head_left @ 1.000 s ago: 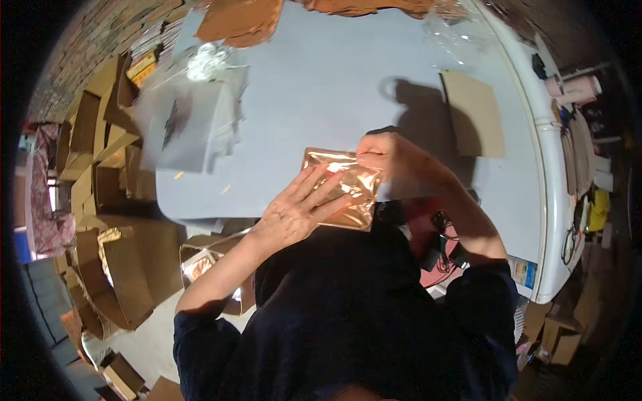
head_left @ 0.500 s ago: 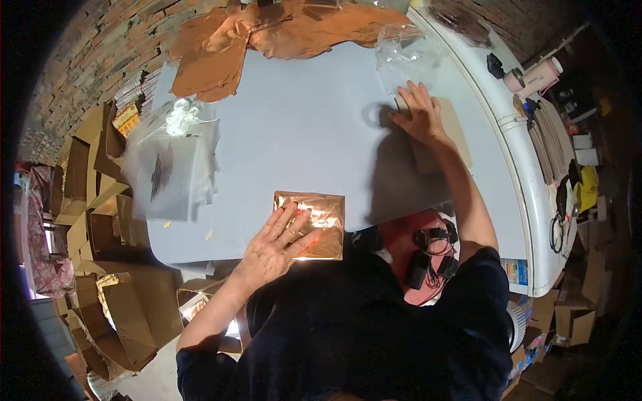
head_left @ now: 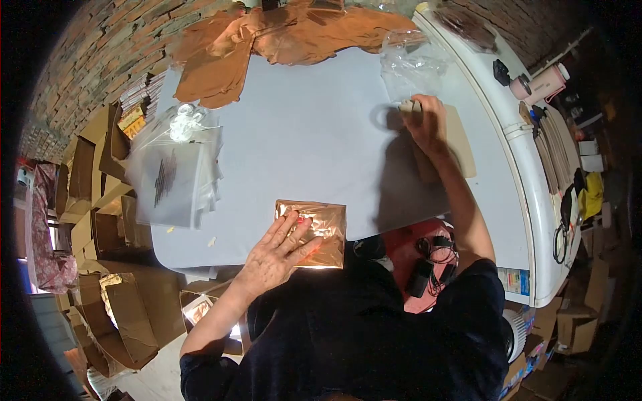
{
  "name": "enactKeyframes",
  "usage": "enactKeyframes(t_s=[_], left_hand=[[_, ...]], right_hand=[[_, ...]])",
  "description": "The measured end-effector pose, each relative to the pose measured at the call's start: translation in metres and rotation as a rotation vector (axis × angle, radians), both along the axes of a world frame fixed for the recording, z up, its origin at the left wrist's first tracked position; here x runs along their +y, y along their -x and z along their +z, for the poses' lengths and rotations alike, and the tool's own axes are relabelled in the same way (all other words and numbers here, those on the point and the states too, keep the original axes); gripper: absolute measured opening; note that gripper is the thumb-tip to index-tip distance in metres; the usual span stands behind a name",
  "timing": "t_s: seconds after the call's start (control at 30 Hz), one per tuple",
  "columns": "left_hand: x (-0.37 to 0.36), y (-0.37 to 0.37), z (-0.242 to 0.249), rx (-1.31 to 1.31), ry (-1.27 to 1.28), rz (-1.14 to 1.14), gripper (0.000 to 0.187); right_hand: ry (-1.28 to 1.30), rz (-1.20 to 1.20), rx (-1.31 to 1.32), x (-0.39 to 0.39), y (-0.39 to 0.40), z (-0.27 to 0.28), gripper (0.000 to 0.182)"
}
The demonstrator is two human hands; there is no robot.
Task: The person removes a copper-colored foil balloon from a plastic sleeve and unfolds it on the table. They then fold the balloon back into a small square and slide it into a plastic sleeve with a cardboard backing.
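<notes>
A shiny copper-coloured packet (head_left: 328,224) lies at the near edge of the pale table (head_left: 301,127). My left hand (head_left: 274,254) rests flat on it, fingers spread. At the right of the table my right hand (head_left: 425,123) has its fingers curled at the top edge of a flat tan cardboard piece (head_left: 459,140); what sits between the fingertips is too small to make out. Just beyond that hand is crumpled clear plastic (head_left: 411,60).
Clear plastic bags (head_left: 170,180) lie at the left with a white bundle (head_left: 186,122) above them. Orange-brown sheeting (head_left: 214,67) covers the far edge. Open cardboard boxes (head_left: 144,301) stand at the left, and a red seat (head_left: 401,260) holds black cables.
My right hand's fingers, stretched out before, have curled in and drawn slightly nearer. My left hand stays flat on the packet. The whole view has shifted slightly.
</notes>
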State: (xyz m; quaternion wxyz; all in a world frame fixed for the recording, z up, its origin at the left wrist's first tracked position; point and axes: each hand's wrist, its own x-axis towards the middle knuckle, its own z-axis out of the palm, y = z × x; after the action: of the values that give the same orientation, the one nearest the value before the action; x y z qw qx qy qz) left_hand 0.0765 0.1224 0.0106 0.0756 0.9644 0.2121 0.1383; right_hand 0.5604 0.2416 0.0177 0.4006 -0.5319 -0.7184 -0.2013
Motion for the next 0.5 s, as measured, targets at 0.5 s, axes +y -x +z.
enactKeyframes(t_s=[0.5], left_hand=[[0.009,0.026,0.018,-0.261,0.564,-0.049,0.061]], right_hand=[[0.435,0.07,-0.059,0.054,0.152,0.107,0.023]])
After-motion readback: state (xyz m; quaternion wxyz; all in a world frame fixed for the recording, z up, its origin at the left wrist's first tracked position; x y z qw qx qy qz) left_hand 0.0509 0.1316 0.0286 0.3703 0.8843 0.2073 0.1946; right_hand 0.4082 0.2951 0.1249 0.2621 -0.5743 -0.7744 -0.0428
